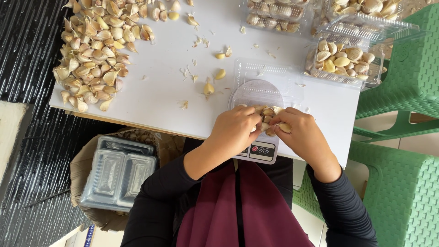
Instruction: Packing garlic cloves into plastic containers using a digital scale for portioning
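Much of the kitchen scale is hidden beneath the two hands, so that only its near edge with a small dark label and two round marks is seen, and the open clear plastic container resting on it is made out mostly by its pale, glossy outline against the white table. The left hand is curled closed over a cluster of garlic cloves at the near edge of that container, and the right hand is closed likewise, with one clove pinched at its fingertips; how many cloves are gripped cannot be told, since the fingers cover them. A broad heap of loose garlic, papery and cream to tan, is spread over the far left of the table, its top cut off by the picture edge. Filled clear clamshell packs are stacked at the far right, partly cut off. Near left, below the table, a stack of empty clear trays is held in a brown sack. Green plastic chairs with a woven pattern are seen at the right.
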